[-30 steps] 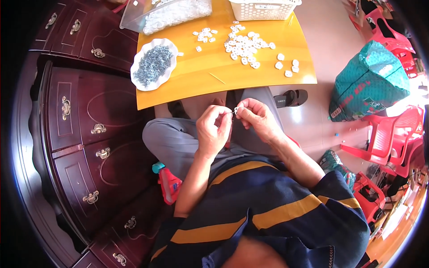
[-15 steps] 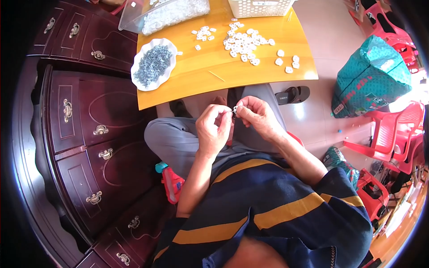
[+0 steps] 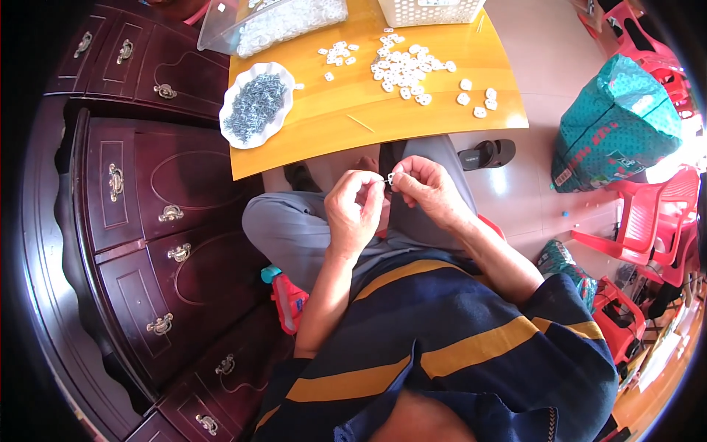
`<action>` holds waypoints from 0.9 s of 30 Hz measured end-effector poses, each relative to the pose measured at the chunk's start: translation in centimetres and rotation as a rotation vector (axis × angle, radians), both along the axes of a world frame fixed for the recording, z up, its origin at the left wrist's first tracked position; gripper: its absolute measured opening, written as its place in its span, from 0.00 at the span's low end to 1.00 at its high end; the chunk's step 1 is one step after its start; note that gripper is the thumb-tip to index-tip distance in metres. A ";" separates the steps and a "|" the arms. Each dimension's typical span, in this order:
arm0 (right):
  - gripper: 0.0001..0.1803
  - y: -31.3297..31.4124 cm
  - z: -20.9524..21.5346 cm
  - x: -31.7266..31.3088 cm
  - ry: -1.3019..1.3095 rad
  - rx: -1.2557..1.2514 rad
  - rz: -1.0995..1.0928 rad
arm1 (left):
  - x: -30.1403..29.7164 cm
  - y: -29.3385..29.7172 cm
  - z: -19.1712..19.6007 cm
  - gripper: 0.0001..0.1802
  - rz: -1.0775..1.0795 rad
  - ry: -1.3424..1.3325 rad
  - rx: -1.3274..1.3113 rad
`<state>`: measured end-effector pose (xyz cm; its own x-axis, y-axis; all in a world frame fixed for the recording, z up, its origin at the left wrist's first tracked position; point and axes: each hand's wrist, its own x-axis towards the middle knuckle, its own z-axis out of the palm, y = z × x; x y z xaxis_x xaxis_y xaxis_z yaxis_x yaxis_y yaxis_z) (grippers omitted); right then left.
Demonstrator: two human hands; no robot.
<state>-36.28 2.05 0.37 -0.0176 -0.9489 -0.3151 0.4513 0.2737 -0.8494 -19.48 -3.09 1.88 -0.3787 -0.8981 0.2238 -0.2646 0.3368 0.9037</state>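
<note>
Above my lap, just off the table's near edge, both hands meet fingertip to fingertip. My right hand (image 3: 431,193) pinches a small white plastic piece (image 3: 391,178) between thumb and forefinger. My left hand (image 3: 355,210) is closed in a pinch on what looks like a small metal screw, its thin dark end pointing at the white piece; most of it is hidden by the fingers. A scalloped white dish (image 3: 227,127) on the table's left holds a heap of small grey metal screws (image 3: 255,105). Loose white plastic pieces (image 3: 405,70) lie in a pile and in smaller groups.
On the yellow table (image 3: 317,136) are a clear bin of white pieces (image 3: 291,28), a white perforated basket (image 3: 434,12) and a thin stick (image 3: 360,123). Dark wooden drawers (image 3: 177,184) stand left. A teal bag (image 3: 615,125) and red plastic chairs (image 3: 641,221) are right.
The whole view has shifted slightly. Both hands keep their pinches, fingertips together, with hardly any visible movement.
</note>
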 end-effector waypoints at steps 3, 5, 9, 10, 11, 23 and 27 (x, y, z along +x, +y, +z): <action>0.06 0.0 0.5 0.0 0.019 -0.002 0.019 | 0.0 0.1 0.1 0.02 -0.006 0.000 0.008; 0.07 0.0 0.6 0.0 0.028 0.002 0.028 | 0.0 0.1 0.1 0.02 -0.009 -0.001 0.014; 0.07 0.1 0.5 0.0 0.065 -0.016 0.020 | 0.0 0.0 0.2 0.03 -0.013 -0.032 -0.010; 0.07 0.1 0.4 0.0 0.088 -0.035 0.014 | -0.1 0.0 0.2 0.03 -0.017 -0.041 -0.019; 0.07 0.1 0.3 0.0 0.087 -0.033 0.013 | -0.1 0.1 0.3 0.03 -0.019 -0.042 -0.018; 0.06 0.2 0.0 0.2 0.089 -0.027 -0.036 | -0.8 0.3 0.2 0.03 -0.025 -0.043 0.033; 0.06 0.2 0.3 0.0 0.060 -0.014 -0.072 | -0.8 -0.3 -0.3 0.02 -0.064 0.012 0.100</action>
